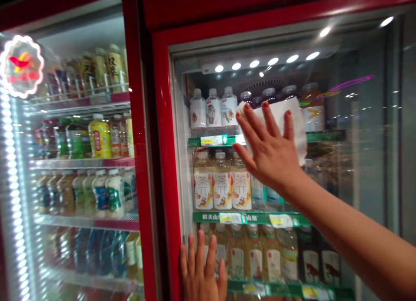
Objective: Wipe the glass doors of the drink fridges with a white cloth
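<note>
My right hand lies spread against the glass door of the right-hand fridge. Under its palm and fingers a white paper tissue is pressed flat on the pane; part of the tissue is covered by the hand. Lower down, my left hand rests with fingers stretched upward at the left edge of the pane, close to the red door frame; its wrist is cut off by the bottom of the view. Nothing shows in the left hand.
Behind the glass stand rows of bottles on shelves with green price strips. A second red-framed fridge full of drinks stands at left, with a lit round sign. Lights reflect in the pane.
</note>
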